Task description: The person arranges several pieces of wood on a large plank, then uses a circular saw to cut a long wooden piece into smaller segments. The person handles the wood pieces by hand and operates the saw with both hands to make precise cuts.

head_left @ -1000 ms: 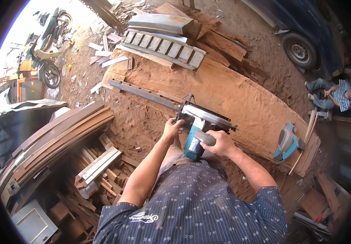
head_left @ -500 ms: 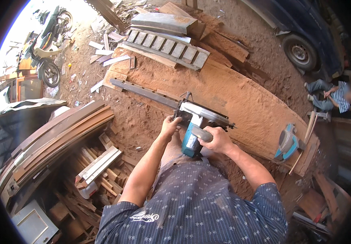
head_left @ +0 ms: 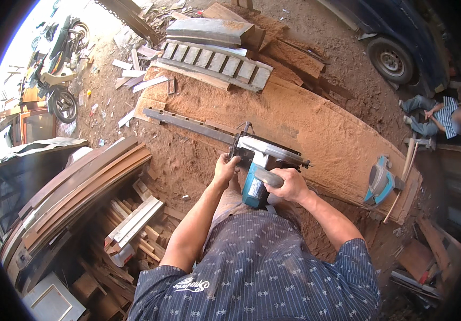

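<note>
A teal and silver circular saw [head_left: 273, 152] is held over the near edge of a broad board covered in sawdust [head_left: 326, 134]. My right hand [head_left: 290, 185] is closed around its grey handle. On the saw's left side, my left hand [head_left: 226, 168] has its fingers bent and pressed against the dark base plate; the exact fingertip contact is partly hidden. From the base plate, a long dark wooden strip [head_left: 190, 126] runs away to the far left along the board. The saw's blade edge cannot be made out.
A teal power planer [head_left: 381, 182] rests at the board's right end beside thin sticks [head_left: 405, 174]. Beyond lies a slatted wooden frame [head_left: 214, 61]. Stacked planks [head_left: 88, 187] stand at left, with scrap wood below. A person [head_left: 436, 115] sits at far right, near a parked vehicle [head_left: 396, 53].
The view has shifted slightly. Both hands keep their hold on the saw, which sits in nearly the same place over the board.
</note>
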Available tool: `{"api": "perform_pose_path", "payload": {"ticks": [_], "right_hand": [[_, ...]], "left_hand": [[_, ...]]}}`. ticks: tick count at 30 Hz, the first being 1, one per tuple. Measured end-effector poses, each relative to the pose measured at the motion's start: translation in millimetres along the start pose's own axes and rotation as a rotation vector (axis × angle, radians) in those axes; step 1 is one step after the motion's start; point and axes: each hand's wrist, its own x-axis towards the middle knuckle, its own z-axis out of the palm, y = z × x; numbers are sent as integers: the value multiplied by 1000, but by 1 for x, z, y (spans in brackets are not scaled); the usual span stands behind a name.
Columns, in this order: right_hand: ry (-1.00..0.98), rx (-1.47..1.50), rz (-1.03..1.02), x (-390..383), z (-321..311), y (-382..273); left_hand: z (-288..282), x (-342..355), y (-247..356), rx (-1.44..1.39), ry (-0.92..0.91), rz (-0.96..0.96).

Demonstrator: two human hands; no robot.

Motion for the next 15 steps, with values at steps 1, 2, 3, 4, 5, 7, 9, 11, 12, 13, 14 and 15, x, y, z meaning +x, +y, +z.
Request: {"api": "perform_pose_path", "payload": {"ticks": [1, 2, 3, 4, 5, 7, 9, 11, 12, 13, 14, 15], "right_hand": [[-1, 0, -1, 0, 1, 0], [-2, -1, -3, 2, 3, -2], [-1, -2, -5, 4, 4, -3], [-16, -5, -2, 6, 6, -5], [-31, -8, 2, 9, 8, -7], [-51, -6, 12, 13, 11, -8], [-62, 3, 22, 16, 13, -8], [-66, 17, 26, 17, 16, -6], [-67, 25, 28, 17, 17, -5], [-68, 28, 23, 18, 19, -3], [-69, 31, 19, 18, 21, -2], [-70, 34, 16, 19, 23, -1]], "left_hand": [[0, -1, 1, -4, 2, 2], [0, -1, 3, -9, 5, 5], [-2, 0, 3, -12, 5, 9], [-4, 1, 2, -24, 5, 3], [-8, 3, 2, -36, 4, -2], [-11, 3, 6, -38, 6, -14], [-16, 3, 8, -22, 15, -23], [-21, 8, 5, -14, 11, -7], [-23, 9, 5, -10, 13, -4], [-25, 10, 6, -6, 15, 0], [-27, 11, 6, 3, 12, -2], [-30, 13, 6, 12, 8, -5]]}}
